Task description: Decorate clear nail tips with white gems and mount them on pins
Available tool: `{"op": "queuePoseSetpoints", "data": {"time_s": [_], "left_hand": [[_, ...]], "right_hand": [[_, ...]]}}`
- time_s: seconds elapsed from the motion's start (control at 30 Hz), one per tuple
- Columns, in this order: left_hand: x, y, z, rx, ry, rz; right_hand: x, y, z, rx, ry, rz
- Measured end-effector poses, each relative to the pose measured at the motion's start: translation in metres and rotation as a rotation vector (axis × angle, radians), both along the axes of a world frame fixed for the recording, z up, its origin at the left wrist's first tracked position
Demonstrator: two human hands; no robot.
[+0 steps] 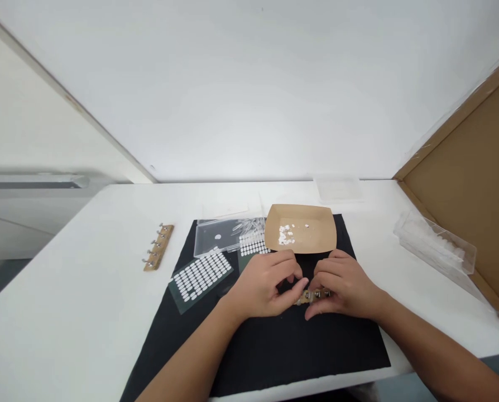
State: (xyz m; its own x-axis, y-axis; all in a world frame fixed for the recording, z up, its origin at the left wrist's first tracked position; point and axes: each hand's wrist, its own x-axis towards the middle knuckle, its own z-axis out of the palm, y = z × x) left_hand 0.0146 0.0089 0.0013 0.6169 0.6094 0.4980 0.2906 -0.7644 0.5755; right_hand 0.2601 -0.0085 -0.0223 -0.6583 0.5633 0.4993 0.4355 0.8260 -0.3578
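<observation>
A small wooden strip with metal fittings [317, 294] lies low over the black mat, partly hidden by my fingers. My right hand [344, 285] is closed around it, thumb along the near side and fingers on the far side. At its left end is my left hand [270, 283], with thumb and forefinger brought together in a pinch. Whatever is between those fingertips is too small or too covered to make out. Just beyond my hands stands a brown paper tray [316, 229] holding small white pieces [286, 235].
A green sheet of white oval stickers [201, 276] lies left on the black mat [308, 349]; another [253, 245] is partly covered. A clear plastic box [216, 237] holds thin clear pieces. Another wooden strip [159, 248] sits far left, a clear container [437, 245] right, beside a cardboard panel [471, 184].
</observation>
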Motion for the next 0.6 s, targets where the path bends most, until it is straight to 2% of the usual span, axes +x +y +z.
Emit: {"op": "queuePoseSetpoints", "data": {"time_s": [0.2,0.6], "left_hand": [[0.0001,-0.001,0.0005,0.034,0.082,-0.038],[0.0016,-0.0026,0.0025,0.005,0.179,-0.151]], "right_hand": [[-0.0027,0.001,-0.0008,-0.015,0.009,-0.04],[-0.0034,-0.0022,0.0015,-0.086,-0.006,-0.054]]}}
